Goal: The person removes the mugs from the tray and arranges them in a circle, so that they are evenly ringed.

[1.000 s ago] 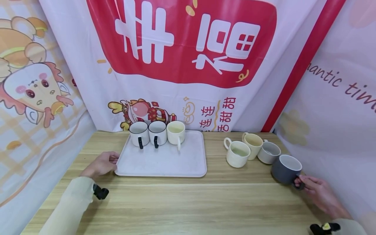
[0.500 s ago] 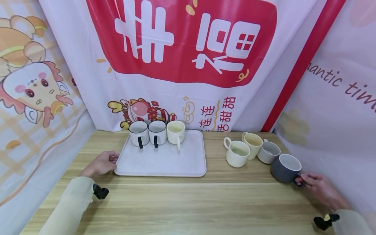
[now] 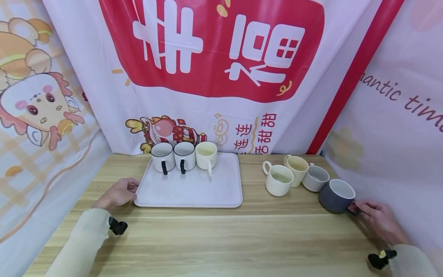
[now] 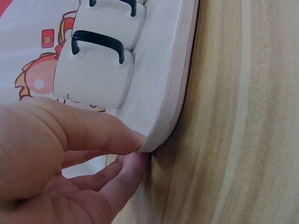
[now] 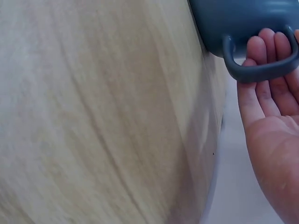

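My left hand (image 3: 117, 193) pinches the left edge of a white tray (image 3: 194, 194) near its corner, thumb on top and fingers beneath, as the left wrist view shows. Along the tray's back stand two white mugs with black handles, one at the left (image 3: 162, 157) and one beside it (image 3: 184, 156), then a cream mug (image 3: 206, 156). At the far right my right hand (image 3: 380, 219) holds a dark grey mug (image 3: 335, 198) by its handle (image 5: 261, 72), with several fingers passed behind the handle. That mug stands upright on the table.
A cream mug (image 3: 278, 182), a yellowish mug (image 3: 297, 169) and a light grey mug (image 3: 315, 177) stand in a row left of the dark one. Printed cloths hang behind and on both sides of the wooden table (image 3: 214, 242).
The dark grey mug has shifted slightly toward the back and turned a little, closer to the light grey mug, with my right hand following. My left hand stays on the tray.
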`<state>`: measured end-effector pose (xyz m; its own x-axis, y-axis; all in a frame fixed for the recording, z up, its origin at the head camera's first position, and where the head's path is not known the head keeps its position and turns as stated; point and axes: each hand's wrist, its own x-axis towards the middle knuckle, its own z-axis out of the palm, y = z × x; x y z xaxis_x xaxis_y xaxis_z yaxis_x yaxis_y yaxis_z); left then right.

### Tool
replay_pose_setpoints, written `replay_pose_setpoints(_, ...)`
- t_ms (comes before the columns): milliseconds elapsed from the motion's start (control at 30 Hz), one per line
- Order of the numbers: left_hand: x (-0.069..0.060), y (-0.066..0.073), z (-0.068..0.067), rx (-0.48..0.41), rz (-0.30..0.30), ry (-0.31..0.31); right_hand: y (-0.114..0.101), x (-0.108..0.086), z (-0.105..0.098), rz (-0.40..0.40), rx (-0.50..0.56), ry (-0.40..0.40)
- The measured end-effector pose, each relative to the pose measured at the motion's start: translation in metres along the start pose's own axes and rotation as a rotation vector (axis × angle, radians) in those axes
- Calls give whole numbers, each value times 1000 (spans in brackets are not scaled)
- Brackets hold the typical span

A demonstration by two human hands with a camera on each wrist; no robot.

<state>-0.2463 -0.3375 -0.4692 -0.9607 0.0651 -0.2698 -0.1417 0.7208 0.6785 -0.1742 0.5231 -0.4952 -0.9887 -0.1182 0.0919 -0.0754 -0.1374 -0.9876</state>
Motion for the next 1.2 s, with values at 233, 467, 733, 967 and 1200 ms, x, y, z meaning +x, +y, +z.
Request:
replay_pose_setpoints(233,0,1,0,2,-14,2,-1,-1,2,39,-590,249)
replay_pose_setpoints(467,-1,2,-1,10,-16,-3,-1,-1,7,30,-859,409)
replay_pose_setpoints(733,0,1,0,2,-23,-3,1,3,3,-49,-903,410)
replay_pose_setpoints(967,0,1,0,0,-11,-3,1,6,3,-51,-928,368)
replay_pose_setpoints(1200,-1,2,0,9,-8,-3,0,9,2,-64,-929,318)
